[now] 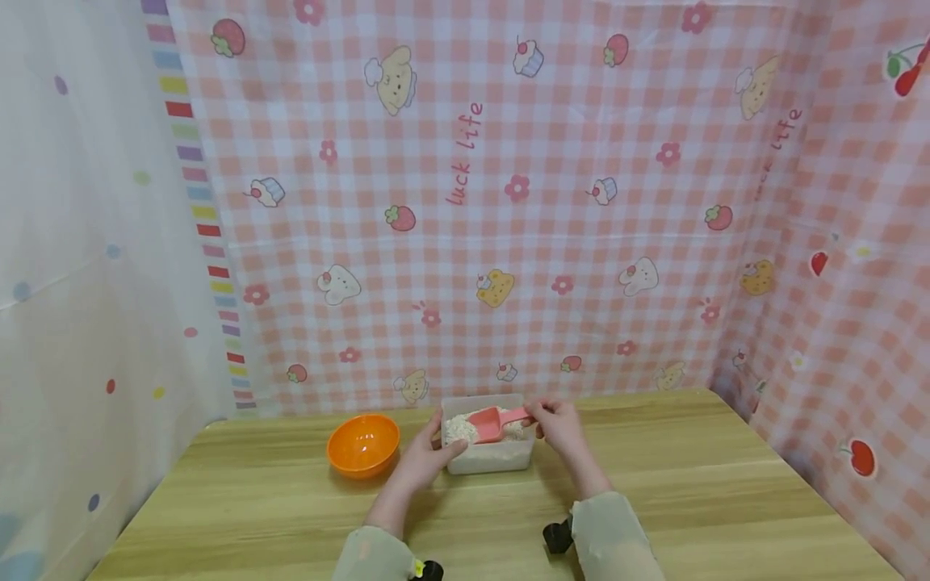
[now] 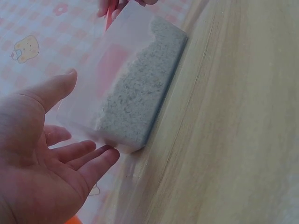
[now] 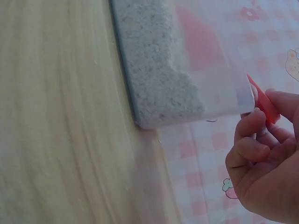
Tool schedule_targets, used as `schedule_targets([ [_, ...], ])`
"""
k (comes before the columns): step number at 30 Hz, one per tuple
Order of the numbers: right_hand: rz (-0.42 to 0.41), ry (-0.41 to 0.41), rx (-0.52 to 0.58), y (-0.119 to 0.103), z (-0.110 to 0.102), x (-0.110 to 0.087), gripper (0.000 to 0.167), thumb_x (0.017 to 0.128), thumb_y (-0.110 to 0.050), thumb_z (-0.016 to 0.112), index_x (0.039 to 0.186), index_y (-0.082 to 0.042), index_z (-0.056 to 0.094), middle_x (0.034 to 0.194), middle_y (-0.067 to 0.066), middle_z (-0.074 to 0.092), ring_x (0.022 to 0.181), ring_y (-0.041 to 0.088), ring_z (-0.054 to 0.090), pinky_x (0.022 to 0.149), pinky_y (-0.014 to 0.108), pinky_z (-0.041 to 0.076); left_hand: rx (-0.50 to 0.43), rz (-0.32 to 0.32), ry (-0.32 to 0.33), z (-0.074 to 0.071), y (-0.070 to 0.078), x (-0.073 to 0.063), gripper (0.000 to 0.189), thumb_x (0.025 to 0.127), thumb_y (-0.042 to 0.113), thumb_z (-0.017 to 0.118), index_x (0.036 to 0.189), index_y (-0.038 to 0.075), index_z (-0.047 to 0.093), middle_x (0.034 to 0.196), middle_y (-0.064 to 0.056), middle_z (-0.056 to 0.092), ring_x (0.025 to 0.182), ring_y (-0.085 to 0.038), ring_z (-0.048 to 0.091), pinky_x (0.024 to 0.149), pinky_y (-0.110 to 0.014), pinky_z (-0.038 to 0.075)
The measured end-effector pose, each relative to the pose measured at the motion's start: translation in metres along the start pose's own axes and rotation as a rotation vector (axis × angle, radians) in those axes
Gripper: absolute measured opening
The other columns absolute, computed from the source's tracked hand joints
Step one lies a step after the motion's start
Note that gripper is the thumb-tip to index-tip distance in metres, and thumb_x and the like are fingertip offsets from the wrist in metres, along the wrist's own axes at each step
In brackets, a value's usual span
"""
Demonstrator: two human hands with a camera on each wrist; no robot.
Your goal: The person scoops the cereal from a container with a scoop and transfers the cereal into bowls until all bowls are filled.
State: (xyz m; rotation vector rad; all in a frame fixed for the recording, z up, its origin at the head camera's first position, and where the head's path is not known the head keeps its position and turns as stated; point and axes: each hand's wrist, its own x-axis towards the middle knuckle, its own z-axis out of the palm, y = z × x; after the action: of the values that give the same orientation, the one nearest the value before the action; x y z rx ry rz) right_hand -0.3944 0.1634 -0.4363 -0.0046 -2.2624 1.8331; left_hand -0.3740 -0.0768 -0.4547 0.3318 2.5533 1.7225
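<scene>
A translucent plastic box holding rice stands near the table's back edge. A pink scoop lies over the rice with its handle pointing right. My right hand pinches the end of that handle between thumb and fingers, just past the box's right rim. At the opposite end, my left hand rests its fairly straight fingers against the box's left side, thumb apart from them near the front corner. Through the cloudy wall the scoop's pink bowl shows above the grains.
An orange bowl sits to the left of the box, close to my left hand. The wood-grain table extends toward me. Behind it hangs a pink checked curtain, with more cloth on both sides.
</scene>
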Motion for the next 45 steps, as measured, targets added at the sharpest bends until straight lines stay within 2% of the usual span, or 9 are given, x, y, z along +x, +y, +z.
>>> schedule_targets([
  [5,0.010,-0.028,0.011,-0.001,0.005,-0.002,0.018,0.093,-0.009,0.061,0.091,0.007,0.068,0.065,0.004,0.066,0.049,0.008,0.039,0.046,0.019,0.030,-0.004,0.008,-0.005,0.001,0.000,0.001,0.083,0.093,0.034,0.066,0.155,0.004,0.019,0.154,-0.022,0.029,0.129,-0.042,0.044,0.101,-0.051,0.042],
  [12,-0.038,-0.046,-0.121,-0.008,0.008,-0.006,0.022,0.094,-0.012,0.058,0.094,0.005,0.071,0.073,0.006,0.069,0.083,0.016,0.061,0.072,0.028,0.045,-0.010,0.008,-0.015,0.001,0.002,0.000,0.082,0.093,0.032,0.066,0.154,0.003,0.019,0.154,-0.022,0.028,0.129,-0.042,0.044,0.101,-0.051,0.042],
  [16,-0.036,-0.054,-0.109,-0.008,0.012,-0.005,0.023,0.095,-0.011,0.056,0.096,0.006,0.071,0.074,0.009,0.070,0.090,0.024,0.063,0.083,0.037,0.046,-0.013,0.013,-0.009,-0.001,0.003,-0.001,0.082,0.094,0.031,0.066,0.154,0.002,0.018,0.154,-0.022,0.028,0.129,-0.042,0.044,0.100,-0.050,0.043],
  [19,-0.019,-0.047,-0.085,-0.006,0.013,-0.003,0.023,0.096,-0.010,0.056,0.099,0.008,0.070,0.074,0.009,0.071,0.091,0.022,0.062,0.087,0.040,0.044,-0.015,0.017,-0.004,-0.001,0.003,-0.002,0.083,0.093,0.031,0.066,0.154,0.002,0.019,0.154,-0.023,0.028,0.129,-0.042,0.045,0.099,-0.050,0.044],
  [22,0.009,-0.030,-0.043,-0.002,0.010,0.000,0.025,0.096,-0.011,0.055,0.102,0.009,0.068,0.072,0.008,0.071,0.068,0.013,0.056,0.070,0.029,0.045,-0.016,0.021,-0.005,-0.001,0.002,-0.002,0.084,0.093,0.033,0.067,0.154,0.002,0.018,0.153,-0.023,0.029,0.128,-0.042,0.045,0.099,-0.050,0.044],
  [25,0.049,-0.022,0.029,0.000,0.005,0.002,0.027,0.097,-0.011,0.054,0.107,0.012,0.066,0.069,0.003,0.069,0.049,0.006,0.038,0.048,0.020,0.032,-0.017,0.013,-0.008,0.000,0.002,-0.002,0.084,0.092,0.034,0.067,0.154,0.003,0.018,0.154,-0.022,0.029,0.128,-0.041,0.045,0.099,-0.050,0.044],
  [27,0.076,-0.021,0.075,0.000,0.001,0.002,0.029,0.098,-0.011,0.053,0.110,0.013,0.064,0.068,0.001,0.069,0.045,0.005,0.030,0.042,0.018,0.026,-0.014,0.010,-0.011,0.000,0.003,-0.001,0.084,0.092,0.034,0.067,0.154,0.004,0.018,0.154,-0.022,0.029,0.128,-0.041,0.045,0.099,-0.051,0.043],
  [39,0.180,0.005,0.287,0.004,-0.013,0.005,0.033,0.100,-0.014,0.053,0.118,0.013,0.059,0.065,-0.002,0.067,0.045,0.003,0.037,0.042,0.014,0.029,-0.029,0.033,-0.019,-0.001,0.003,-0.001,0.081,0.094,0.026,0.065,0.154,0.001,0.017,0.154,-0.025,0.026,0.128,-0.043,0.044,0.099,-0.050,0.044],
  [45,0.203,0.027,0.328,0.011,-0.018,0.005,0.034,0.099,-0.014,0.053,0.120,0.013,0.057,0.063,-0.004,0.065,0.043,0.001,0.038,0.042,0.013,0.028,-0.029,0.044,-0.022,0.000,0.000,-0.003,0.081,0.094,0.026,0.065,0.154,0.000,0.016,0.154,-0.025,0.026,0.128,-0.044,0.044,0.099,-0.050,0.044],
])
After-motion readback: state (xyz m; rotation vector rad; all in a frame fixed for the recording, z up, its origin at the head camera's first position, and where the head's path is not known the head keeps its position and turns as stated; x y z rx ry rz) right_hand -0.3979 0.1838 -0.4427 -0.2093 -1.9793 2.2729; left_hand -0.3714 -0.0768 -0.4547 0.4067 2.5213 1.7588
